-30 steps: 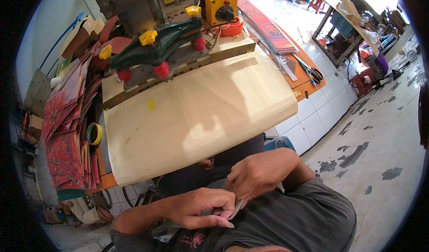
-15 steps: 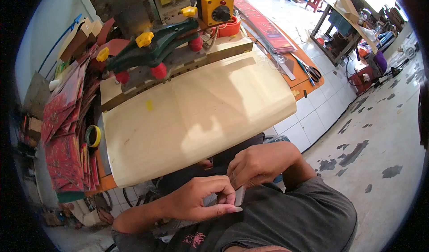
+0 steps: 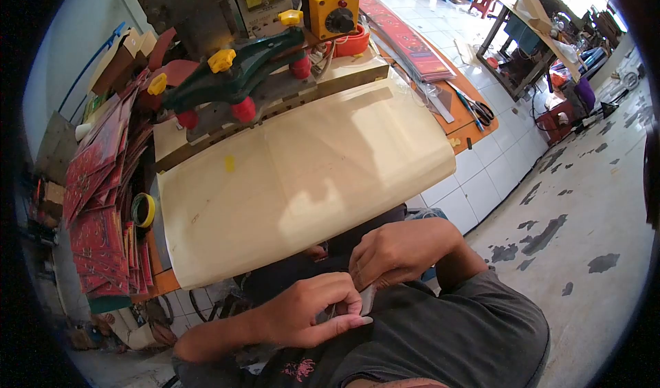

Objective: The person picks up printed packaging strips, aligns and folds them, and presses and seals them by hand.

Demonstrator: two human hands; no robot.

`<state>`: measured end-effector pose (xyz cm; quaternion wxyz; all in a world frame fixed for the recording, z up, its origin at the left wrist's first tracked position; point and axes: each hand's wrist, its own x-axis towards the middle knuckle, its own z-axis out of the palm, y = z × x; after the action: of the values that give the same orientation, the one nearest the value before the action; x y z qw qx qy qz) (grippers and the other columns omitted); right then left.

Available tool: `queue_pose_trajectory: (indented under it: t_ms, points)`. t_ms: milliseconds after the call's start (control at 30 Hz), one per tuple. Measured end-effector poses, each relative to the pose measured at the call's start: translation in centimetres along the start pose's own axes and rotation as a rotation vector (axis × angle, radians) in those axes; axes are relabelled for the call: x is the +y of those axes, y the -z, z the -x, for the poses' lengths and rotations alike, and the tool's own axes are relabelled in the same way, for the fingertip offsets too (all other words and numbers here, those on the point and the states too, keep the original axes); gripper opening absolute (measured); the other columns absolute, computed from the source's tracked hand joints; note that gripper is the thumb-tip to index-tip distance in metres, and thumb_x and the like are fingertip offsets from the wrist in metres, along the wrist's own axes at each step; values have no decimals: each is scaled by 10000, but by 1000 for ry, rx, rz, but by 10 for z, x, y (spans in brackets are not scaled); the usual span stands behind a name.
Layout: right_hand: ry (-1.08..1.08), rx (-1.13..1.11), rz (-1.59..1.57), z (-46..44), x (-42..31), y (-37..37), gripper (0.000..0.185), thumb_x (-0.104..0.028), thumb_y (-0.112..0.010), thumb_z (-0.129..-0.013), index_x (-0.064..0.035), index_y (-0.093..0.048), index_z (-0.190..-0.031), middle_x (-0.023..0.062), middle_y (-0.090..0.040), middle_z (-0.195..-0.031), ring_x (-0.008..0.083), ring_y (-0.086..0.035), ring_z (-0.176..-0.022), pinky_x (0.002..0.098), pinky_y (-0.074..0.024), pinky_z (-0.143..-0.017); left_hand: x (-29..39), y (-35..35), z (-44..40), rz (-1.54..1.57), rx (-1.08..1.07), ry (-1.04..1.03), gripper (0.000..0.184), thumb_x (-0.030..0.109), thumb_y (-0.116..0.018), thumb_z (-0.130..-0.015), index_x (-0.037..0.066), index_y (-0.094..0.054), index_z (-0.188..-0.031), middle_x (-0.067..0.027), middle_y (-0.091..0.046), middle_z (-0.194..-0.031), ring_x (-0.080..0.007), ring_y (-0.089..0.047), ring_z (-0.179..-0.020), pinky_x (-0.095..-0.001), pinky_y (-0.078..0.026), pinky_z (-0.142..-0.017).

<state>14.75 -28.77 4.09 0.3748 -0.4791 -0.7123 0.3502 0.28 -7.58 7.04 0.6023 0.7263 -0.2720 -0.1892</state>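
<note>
Close to my dark shirt, both of my hands meet at a small pale, flat piece. My left hand is closed in a pinch at its lower edge, thumb and index finger together. My right hand has its fingers curled down over the upper end, which hides most of the piece. Beyond my hands a cream sheet lies over the table in front of a press with a green clamp arm, and its near edge curves down.
Stacked red printed sheets and a yellow tape roll are on the left. At the back right are red strips, scissors and a pen. A yellow control box stands by the press.
Over the last second my left hand has risen slightly and its fingers have shifted on the pale piece. My right hand has barely moved, and the view has shifted slightly.
</note>
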Motion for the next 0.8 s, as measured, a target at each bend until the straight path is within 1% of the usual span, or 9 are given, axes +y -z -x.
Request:
queue_pose_trajectory:
  t_ms: [67,133,367,433,467,533,567,633,800]
  points:
    - [-17,-13,-2,1,-1,1,168,-71,-641,-938,51,-678,-1048,186,-704,-1040,366,-652,-1087,447,-511,-952,0,-3,1,-6,15,-4,187,157,-707,-957,6,-596,-954,-117,-590,-902,-270,-600,-834,-354,-489,-762]
    - [-81,-8,34,2,-1,1,194,-61,-641,-934,49,-683,-1089,191,-708,-1057,358,-657,-1079,439,-515,-947,-1,-6,2,-90,61,46,195,174,-731,-942,23,-608,-950,-93,-593,-906,-231,-599,-839,-353,-484,-759]
    - [-179,32,53,2,3,-1,273,-72,-652,-928,21,-692,-1182,190,-718,-1073,363,-669,-1016,435,-519,-910,1,-7,9,-241,234,153,199,194,-706,-963,32,-596,-927,-94,-571,-881,-226,-589,-806,-343,-474,-729]
    - [-158,145,52,1,9,-5,242,-190,-618,-967,-31,-699,-1130,224,-707,-903,422,-675,-860,491,-507,-747,0,-2,9,-298,315,131,196,183,-698,-960,33,-575,-931,-135,-566,-861,-338,-600,-792,-410,-509,-837]
    - [-157,144,52,1,9,-5,242,-190,-618,-967,-31,-699,-1130,224,-707,-903,422,-675,-860,491,-507,-747,-1,-1,10,-298,317,132,196,183,-698,-960,33,-575,-931,-135,-566,-861,-338,-600,-792,-410,-509,-837]
    - [-220,179,139,0,10,-4,242,-244,-605,-1000,-11,-666,-1029,232,-673,-833,442,-654,-815,507,-484,-707,-3,1,12,-360,457,144,180,151,-714,-947,29,-583,-929,-128,-580,-864,-282,-614,-739,-388,-531,-814]
    - [-219,177,137,-1,11,-4,242,-244,-605,-1000,-11,-666,-1029,232,-673,-833,442,-654,-815,507,-484,-707,-1,3,12,-403,489,171,168,116,-737,-925,23,-598,-939,-117,-601,-880,-227,-617,-713,-356,-540,-747]
    - [-284,133,163,-2,10,-2,237,-199,-642,-994,5,-702,-1098,198,-682,-861,385,-655,-819,452,-503,-725,2,7,14,-411,498,183,172,116,-748,-915,21,-607,-945,-111,-608,-888,-218,-619,-719,-342,-536,-717]
    - [-282,166,153,-2,9,-2,239,-210,-646,-996,10,-699,-1072,205,-670,-831,391,-652,-797,455,-501,-705,-4,11,18,-450,524,193,197,152,-778,-898,37,-618,-907,-67,-596,-844,-158,-609,-739,-298,-488,-683]
